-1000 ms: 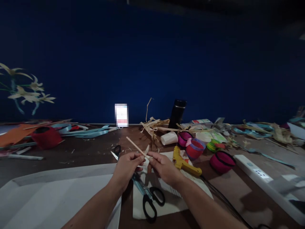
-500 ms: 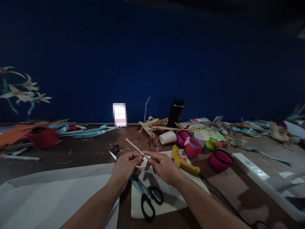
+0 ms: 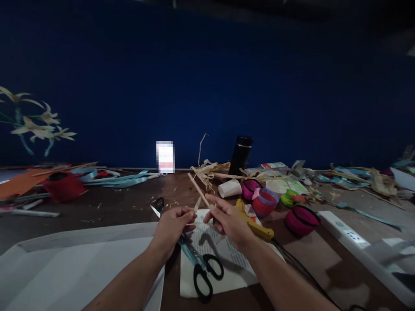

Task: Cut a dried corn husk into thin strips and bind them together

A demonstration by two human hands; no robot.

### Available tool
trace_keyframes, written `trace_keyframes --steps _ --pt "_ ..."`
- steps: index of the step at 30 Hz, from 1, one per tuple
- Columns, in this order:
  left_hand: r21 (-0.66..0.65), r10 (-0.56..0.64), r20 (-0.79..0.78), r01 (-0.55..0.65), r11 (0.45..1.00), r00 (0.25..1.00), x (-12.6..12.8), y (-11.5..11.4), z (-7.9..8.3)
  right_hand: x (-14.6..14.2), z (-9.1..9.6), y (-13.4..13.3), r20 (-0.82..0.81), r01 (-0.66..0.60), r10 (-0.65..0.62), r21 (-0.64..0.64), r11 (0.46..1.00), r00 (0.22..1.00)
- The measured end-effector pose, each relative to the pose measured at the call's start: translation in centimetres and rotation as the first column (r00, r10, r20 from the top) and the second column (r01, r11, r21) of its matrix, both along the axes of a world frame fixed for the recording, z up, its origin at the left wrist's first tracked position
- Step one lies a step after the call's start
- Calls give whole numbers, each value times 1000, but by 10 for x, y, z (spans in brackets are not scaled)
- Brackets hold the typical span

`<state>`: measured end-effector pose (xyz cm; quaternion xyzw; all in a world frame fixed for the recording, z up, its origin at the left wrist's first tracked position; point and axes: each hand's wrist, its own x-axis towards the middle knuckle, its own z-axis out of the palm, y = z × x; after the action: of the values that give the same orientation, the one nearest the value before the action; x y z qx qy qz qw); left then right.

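My left hand [image 3: 173, 224] is closed, pinching a small pale petal-shaped strip [image 3: 197, 204] between thumb and fingertips. Beside it, my right hand [image 3: 228, 220] grips a thin light-brown stick [image 3: 197, 188], which points up and to the left. A small gap separates the two hands. Under them lies a printed sheet of paper [image 3: 227, 276], and on it a pair of black-handled scissors [image 3: 203, 268], blades partly behind my left hand. A yellow glue gun [image 3: 261, 230] rests just right of my right hand, which covers part of it.
White sheeting [image 3: 81, 268] covers the near left. Second scissors [image 3: 158, 205] lie beyond my left hand. Behind are a white cup [image 3: 229, 188], dried husk strips [image 3: 207, 170], a black bottle [image 3: 241, 155] and several tape rolls. A power strip [image 3: 343, 235] runs along the right.
My hands have moved apart. The stick has swung steeper and gone with my right hand, while the pale strip now shows in my left fingertips. The view has shifted slightly.
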<state>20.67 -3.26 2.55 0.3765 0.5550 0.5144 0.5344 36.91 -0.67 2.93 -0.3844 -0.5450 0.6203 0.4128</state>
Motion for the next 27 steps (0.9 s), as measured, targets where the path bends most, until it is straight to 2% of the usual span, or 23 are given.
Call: trace_keyframes --steps 2,4,9,12,15,18,21,23,25,27 --pt "16 -25 7 25 1000 1000 0 0 0 -5 -4 -4 37 -94 95 -33 995 995" --pt "26 -51 6 51 998 999 0 0 -2 -8 -9 -5 93 -143 143 -9 990 985" --pt "2 -63 9 63 998 998 -1 1 -8 -6 -14 -1 190 -155 138 77 985 972" --pt "7 -45 -71 45 999 997 -1 2 -10 -7 -11 -5 291 -120 48 237 964 955" --pt "13 -29 -140 31 999 990 -1 1 -9 -9 -8 -12 390 -93 -97 440 893 916" --pt "24 -31 -147 35 999 989 0 -2 -4 -3 -6 -10 432 -45 -223 529 847 874" --pt "17 -40 -141 43 999 989 2 -4 0 9 -3 4 402 152 -371 480 864 837" --pt "13 -16 -139 18 1000 990 2 -3 1 14 -3 12 337 231 -392 428 874 856" --pt "19 19 -122 -17 1000 992 1 -1 2 12 -4 14 269 214 -309 331 919 912" --pt "27 25 -90 -23 999 996 0 0 2 6 -7 11 212 145 -198 240 960 957"
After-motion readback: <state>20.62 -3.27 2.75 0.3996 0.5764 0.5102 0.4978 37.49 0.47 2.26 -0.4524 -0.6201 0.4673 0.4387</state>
